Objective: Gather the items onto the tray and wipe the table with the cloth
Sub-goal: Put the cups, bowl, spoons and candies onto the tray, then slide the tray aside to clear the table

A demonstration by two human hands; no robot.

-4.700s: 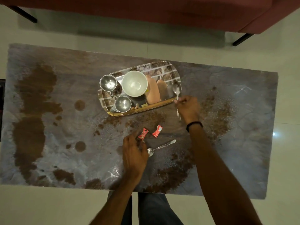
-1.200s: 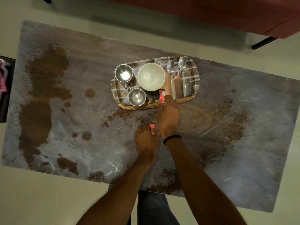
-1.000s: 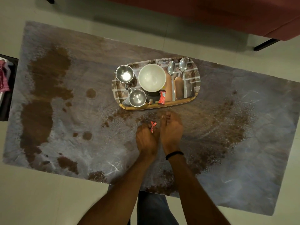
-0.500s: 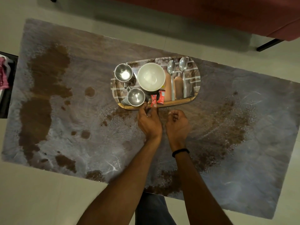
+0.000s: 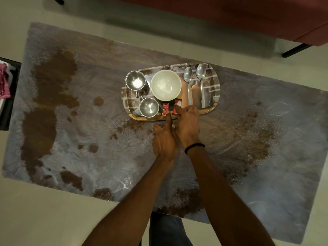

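A patterned tray (image 5: 216,96) sits at the middle of the marble table (image 5: 266,183). It holds a white bowl (image 5: 166,85), two steel cups (image 5: 135,82) (image 5: 149,107), two spoons (image 5: 188,80) (image 5: 201,75) and two red sachets (image 5: 166,109) (image 5: 178,104) at its front edge. My left hand (image 5: 164,139) rests in front of the tray, its index finger stretched out and touching the left sachet. My right hand (image 5: 187,125) lies beside it, fingertips over the lower end of the right sachet; whether it grips the sachet is hidden.
Brown spills (image 5: 48,96) cover the table's left side, with more stains on the right (image 5: 248,139) and along the near edge. A pink fabric (image 5: 3,82) lies on a dark stand past the left end. A red sofa (image 5: 230,15) stands behind the table.
My left hand carried the second red sachet from the table onto the tray's front edge. My right hand drew back from the first sachet, then reached forward to it again.
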